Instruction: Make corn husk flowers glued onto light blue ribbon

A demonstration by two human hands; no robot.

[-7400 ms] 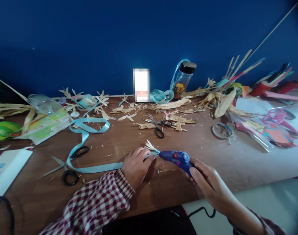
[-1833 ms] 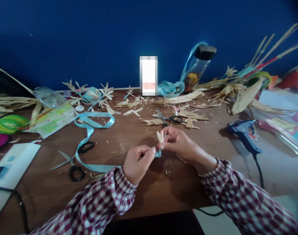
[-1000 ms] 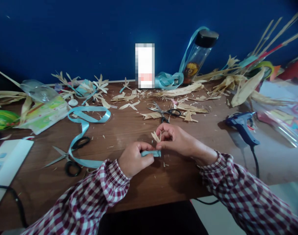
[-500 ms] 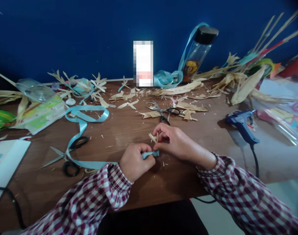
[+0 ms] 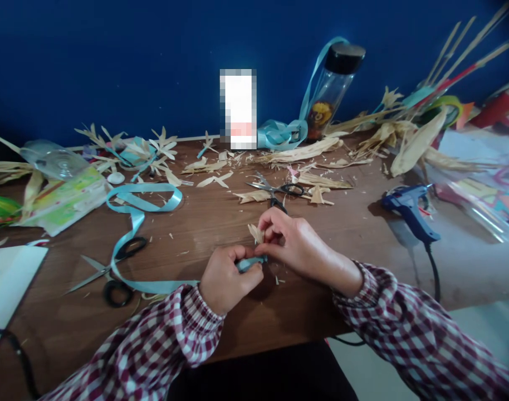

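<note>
My left hand (image 5: 225,278) is closed on the end of a light blue ribbon (image 5: 133,223) that trails left across the brown table (image 5: 204,217) in loops. My right hand (image 5: 294,245) pinches a small pale husk flower (image 5: 254,232) and holds it against the ribbon end, just right of my left fingers. Both hands rest low over the table near its front edge. A blue glue gun (image 5: 407,207) lies to the right, clear of both hands.
Black-handled scissors (image 5: 275,192) lie just behind my hands; a larger pair (image 5: 112,273) lies left under the ribbon. Dry husk scraps (image 5: 304,153), husk flowers (image 5: 154,150), a black-capped jar (image 5: 332,89), a ribbon coil (image 5: 279,133) and coloured paper (image 5: 488,195) crowd the back and right.
The glue gun left my right hand and lies at the right. That hand now pinches the husk flower against the ribbon end. Over the last second both hands drifted slightly left.
</note>
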